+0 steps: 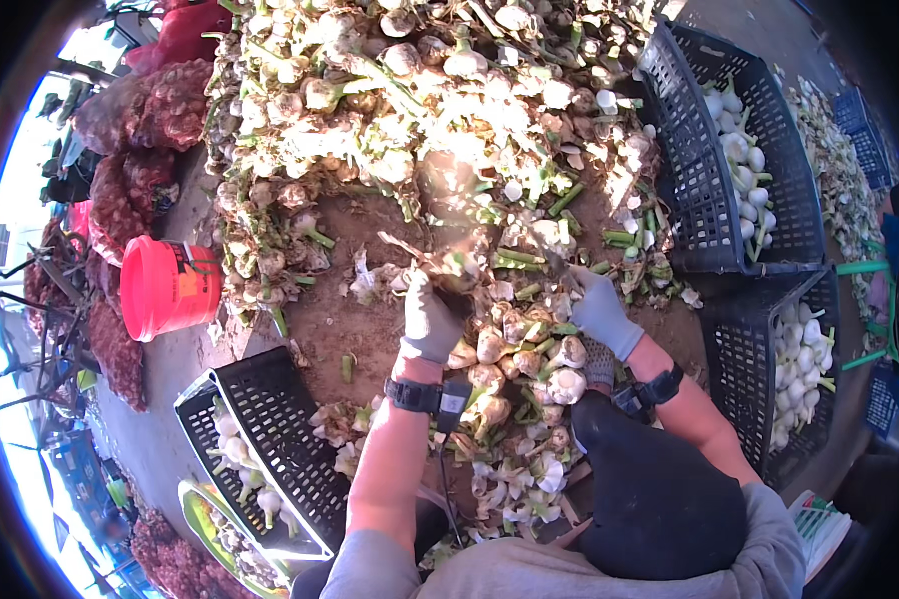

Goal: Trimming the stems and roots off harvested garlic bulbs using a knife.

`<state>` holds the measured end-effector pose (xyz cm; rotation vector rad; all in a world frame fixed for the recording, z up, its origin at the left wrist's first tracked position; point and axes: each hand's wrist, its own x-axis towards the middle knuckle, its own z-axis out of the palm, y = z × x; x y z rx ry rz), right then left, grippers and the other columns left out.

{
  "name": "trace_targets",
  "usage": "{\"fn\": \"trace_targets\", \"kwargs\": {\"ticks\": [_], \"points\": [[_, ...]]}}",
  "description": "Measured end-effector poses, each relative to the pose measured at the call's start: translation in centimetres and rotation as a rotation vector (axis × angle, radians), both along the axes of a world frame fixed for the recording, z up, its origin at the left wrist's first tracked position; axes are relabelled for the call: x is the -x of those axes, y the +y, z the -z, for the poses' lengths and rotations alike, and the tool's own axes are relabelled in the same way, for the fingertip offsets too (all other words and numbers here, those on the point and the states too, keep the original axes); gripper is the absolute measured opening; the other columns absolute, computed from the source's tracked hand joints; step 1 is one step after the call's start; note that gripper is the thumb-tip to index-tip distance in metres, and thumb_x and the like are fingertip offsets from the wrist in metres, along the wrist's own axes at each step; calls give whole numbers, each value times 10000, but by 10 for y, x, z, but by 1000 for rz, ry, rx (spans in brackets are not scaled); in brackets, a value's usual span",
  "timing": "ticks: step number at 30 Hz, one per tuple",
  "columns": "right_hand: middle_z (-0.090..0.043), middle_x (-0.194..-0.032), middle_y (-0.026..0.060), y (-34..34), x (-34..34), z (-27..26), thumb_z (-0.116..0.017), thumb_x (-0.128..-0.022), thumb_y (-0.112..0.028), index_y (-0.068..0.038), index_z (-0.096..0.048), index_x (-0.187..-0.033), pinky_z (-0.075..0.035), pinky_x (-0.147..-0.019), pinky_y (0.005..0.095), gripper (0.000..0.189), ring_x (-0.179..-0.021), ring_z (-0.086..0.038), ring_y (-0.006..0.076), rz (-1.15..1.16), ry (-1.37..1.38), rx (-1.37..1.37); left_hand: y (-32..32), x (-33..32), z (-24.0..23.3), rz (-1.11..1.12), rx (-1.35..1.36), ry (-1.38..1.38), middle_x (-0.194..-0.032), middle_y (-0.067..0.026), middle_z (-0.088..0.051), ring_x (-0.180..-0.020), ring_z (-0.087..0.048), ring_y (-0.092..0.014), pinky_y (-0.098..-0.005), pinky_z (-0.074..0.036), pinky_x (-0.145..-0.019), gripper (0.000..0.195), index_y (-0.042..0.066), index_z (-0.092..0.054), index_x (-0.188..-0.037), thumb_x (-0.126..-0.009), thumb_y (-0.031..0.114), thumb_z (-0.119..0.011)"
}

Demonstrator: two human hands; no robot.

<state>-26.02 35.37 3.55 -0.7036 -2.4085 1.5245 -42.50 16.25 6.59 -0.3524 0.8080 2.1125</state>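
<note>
My left hand [430, 320], in a pale work glove, grips a garlic bulb [455, 271] with dry roots and leaves; blur and glare hide some of it. Off to the right, my right hand [604, 313], gloved too, is closed around what looks like a short knife [556, 262], its dark blade pointing up and left. The blade is apart from the bulb. Between my forearms lies a small heap of untrimmed garlic bulbs [524, 341]. Peeled skins and cut green stalk pieces [521, 257] are scattered around both hands.
A large garlic pile [397, 120] fills the far side. Black plastic crates with white bulbs stand at right [689, 142], lower right [742, 359] and lower left [285, 427]. A red bucket [168, 292] and red mesh sacks [116, 329] are at left.
</note>
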Motion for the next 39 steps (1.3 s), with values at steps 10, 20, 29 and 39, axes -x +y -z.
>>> {"fn": "trace_targets", "kwargs": {"ticks": [10,20,29,39], "points": [[-599,-703,138,-15,18,-98,-670,-714,-101,-51,-563,-823,-482,-561,346,161,-631,-622,307,-114,315,-242,2,-21,23,147,542,330,-712,-68,-567,-616,-576,-153,-262,-500,-577,508,-6,-392,-1215,-739,-49,-564],[-626,-785,98,71,2,-1,-728,-704,-250,-68,-574,-890,-502,-642,374,302,-699,-637,248,90,-342,-426,18,-58,-74,321,470,820,-1180,-123,-497,-1004,-519,-155,-274,-454,-875,784,-36,-259,-1352,-616,-75,-527],[-603,-803,29,9,1,-133,-613,-883,-348,-15,-633,-963,-474,-658,249,343,-725,-565,105,-226,306,796,54,-91,-139,290,718,1553,-1081,-110,-522,-971,-544,-173,-275,-484,-804,641,28,-339,-1293,-701,-88,-554],[-585,-908,-20,-17,-12,-181,-577,-912,-354,-31,-591,-1060,-454,-717,234,356,-782,-525,62,-399,605,1439,61,-140,-237,190,809,1623,-1067,-93,-605,-951,-585,-161,-295,-475,-867,482,8,-501,-1146,-712,-30,-706]]}}
